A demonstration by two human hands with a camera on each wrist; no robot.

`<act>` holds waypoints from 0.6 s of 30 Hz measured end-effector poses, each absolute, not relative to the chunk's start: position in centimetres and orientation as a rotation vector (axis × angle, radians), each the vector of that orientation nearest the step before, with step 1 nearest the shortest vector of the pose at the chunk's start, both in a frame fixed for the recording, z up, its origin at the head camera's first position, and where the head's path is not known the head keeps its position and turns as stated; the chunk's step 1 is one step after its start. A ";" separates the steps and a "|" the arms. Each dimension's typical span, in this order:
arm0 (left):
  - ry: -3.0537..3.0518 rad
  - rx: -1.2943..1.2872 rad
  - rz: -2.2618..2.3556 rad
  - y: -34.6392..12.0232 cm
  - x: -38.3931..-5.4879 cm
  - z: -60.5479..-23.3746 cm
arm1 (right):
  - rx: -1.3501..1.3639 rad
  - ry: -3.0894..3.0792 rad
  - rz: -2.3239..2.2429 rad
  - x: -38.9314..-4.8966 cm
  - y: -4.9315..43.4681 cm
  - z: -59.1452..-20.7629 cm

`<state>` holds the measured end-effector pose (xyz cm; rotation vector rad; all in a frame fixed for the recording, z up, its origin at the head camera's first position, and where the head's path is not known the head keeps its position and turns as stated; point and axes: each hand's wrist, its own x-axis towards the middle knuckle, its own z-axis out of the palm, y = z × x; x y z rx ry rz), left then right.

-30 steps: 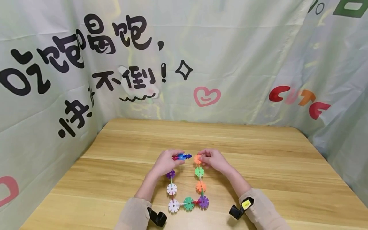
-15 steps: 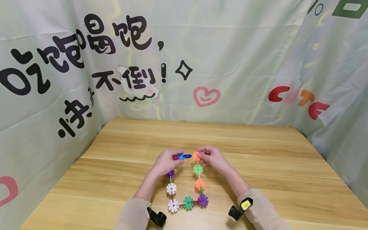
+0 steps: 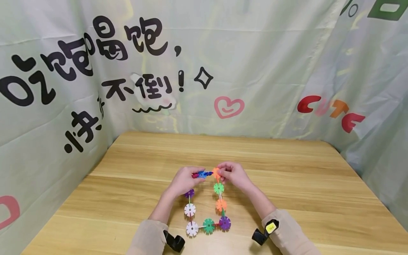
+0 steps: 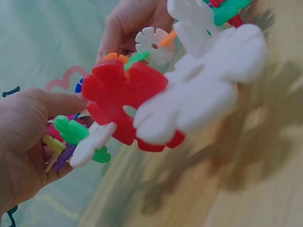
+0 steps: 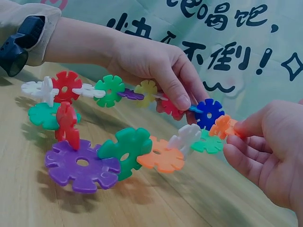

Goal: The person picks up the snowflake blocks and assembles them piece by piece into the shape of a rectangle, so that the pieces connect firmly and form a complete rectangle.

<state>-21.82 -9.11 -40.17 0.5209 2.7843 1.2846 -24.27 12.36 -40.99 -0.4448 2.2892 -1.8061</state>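
Observation:
Notched plastic snowflake discs, slotted together edge to edge, form a chain bent into a loop. My left hand (image 3: pixel 184 180) pinches the far left stretch of it, thumb over a pinkish-red disc (image 5: pixel 169 108) and a light blue one (image 5: pixel 193 109). A dark blue disc (image 5: pixel 209 114) sticks out past those fingertips. Thumb and fingers of my right hand (image 3: pixel 236 176) pinch an orange disc (image 5: pixel 222 126) at the other end, right at the dark blue disc's edge. Near the left wrist camera, a white disc (image 4: pixel 208 90) and a red disc (image 4: pixel 120 94) partly cover the view.
The loop's near side, with a purple disc (image 3: pixel 225 223) at its corner, lies low over the wooden table (image 3: pixel 287 177). A printed curtain (image 3: pixel 271 71) encloses the table's back and sides. Black wrist cameras (image 3: pixel 174 241) sit at both sleeves.
My right hand has shifted slightly left, bringing the orange disc to the dark blue one so the gap between them has closed. The chain's right side followed; my left hand stayed nearly still.

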 end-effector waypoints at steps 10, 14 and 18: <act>2.805 0.597 1.297 -9.1 -21.9 -40.3 | -0.503 2.276 -1.848 -24.4 12.3 -41.5; 2.778 0.641 1.352 -9.2 -22.0 -40.5 | -0.509 2.271 -1.859 -24.4 12.3 -41.4; 2.748 0.673 1.392 -9.3 -22.1 -40.6 | -0.500 2.258 -1.871 -24.3 12.2 -41.3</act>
